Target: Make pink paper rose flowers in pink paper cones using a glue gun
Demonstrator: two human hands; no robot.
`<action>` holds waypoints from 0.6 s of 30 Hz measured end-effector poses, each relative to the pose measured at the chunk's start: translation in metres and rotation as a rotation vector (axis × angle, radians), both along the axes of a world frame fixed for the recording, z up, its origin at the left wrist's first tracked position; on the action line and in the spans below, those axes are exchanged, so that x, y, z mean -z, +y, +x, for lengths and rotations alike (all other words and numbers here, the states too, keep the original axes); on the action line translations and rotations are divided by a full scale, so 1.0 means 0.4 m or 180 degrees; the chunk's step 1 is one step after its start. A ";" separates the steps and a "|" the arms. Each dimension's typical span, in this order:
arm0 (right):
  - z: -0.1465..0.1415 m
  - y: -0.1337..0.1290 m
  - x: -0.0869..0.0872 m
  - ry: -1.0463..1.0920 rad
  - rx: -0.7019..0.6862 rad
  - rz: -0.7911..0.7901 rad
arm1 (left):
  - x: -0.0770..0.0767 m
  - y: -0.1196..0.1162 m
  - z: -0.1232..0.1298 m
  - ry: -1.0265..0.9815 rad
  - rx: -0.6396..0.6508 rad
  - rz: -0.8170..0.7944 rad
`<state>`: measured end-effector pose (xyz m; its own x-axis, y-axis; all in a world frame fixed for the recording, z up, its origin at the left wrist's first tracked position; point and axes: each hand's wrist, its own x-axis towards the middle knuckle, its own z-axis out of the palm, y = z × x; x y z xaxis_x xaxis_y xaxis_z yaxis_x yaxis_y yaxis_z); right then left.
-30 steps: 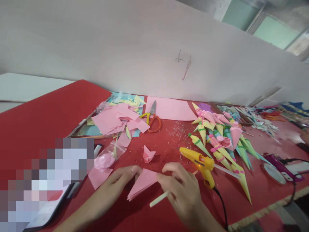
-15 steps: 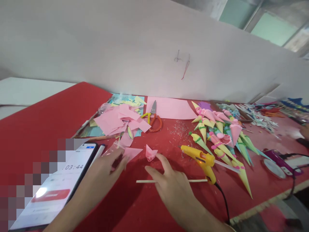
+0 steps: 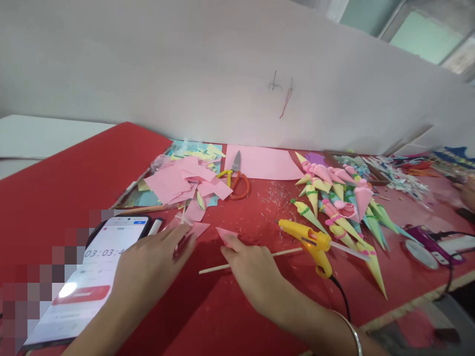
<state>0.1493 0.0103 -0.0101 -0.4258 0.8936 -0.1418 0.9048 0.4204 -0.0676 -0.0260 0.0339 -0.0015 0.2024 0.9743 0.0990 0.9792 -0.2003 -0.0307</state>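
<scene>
My right hand (image 3: 256,269) pinches a small folded pink paper piece (image 3: 227,236) between thumb and index finger. A thin pale stick (image 3: 214,269) runs at a slant beneath that hand; whether the other fingers grip it is hidden. My left hand (image 3: 158,257) is bent over a flat pink paper piece (image 3: 200,229) and a clear plastic bag (image 3: 174,222), its thumb and fingers around the paper's near end. To the right of my right hand lies a yellow glue gun (image 3: 306,236) with a glue stick in its back.
A phone (image 3: 96,277) showing a timer and a marker (image 3: 155,226) lie at left. Behind are pink paper squares (image 3: 170,180), scissors (image 3: 237,178) and a pink sheet (image 3: 263,163). Several paper cones (image 3: 345,212) are piled right, near a purple power strip (image 3: 430,242). Another person's hand (image 3: 468,190) shows far right.
My right hand has closed on the folded pink piece and shifted it slightly left. The stick has turned to a slant. The flat pink paper has slid a little left under my left hand.
</scene>
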 end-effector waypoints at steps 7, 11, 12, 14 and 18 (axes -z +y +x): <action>0.014 0.000 0.015 0.0134 -0.0156 -0.0008 | 0.011 0.000 -0.001 -0.0542 0.0047 0.0029; 0.021 -0.011 -0.002 0.0095 -0.0069 0.0013 | -0.002 0.003 0.001 -0.2089 0.0211 -0.0604; 0.022 -0.015 -0.008 0.0104 -0.0062 0.0039 | -0.007 0.003 0.002 -0.2375 0.0236 -0.0729; 0.025 -0.026 -0.018 0.0152 -0.0089 0.0096 | -0.016 0.002 0.005 -0.2665 0.0185 -0.0803; 0.030 -0.046 -0.037 0.0240 -0.0200 0.0201 | -0.023 0.000 0.011 -0.2783 0.0159 -0.0756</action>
<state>0.1611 -0.0082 0.0046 -0.4887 0.8709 -0.0516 0.8698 0.4818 -0.1060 -0.0215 0.0339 0.0078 0.1920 0.9808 0.0347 0.6239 -0.1493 0.7671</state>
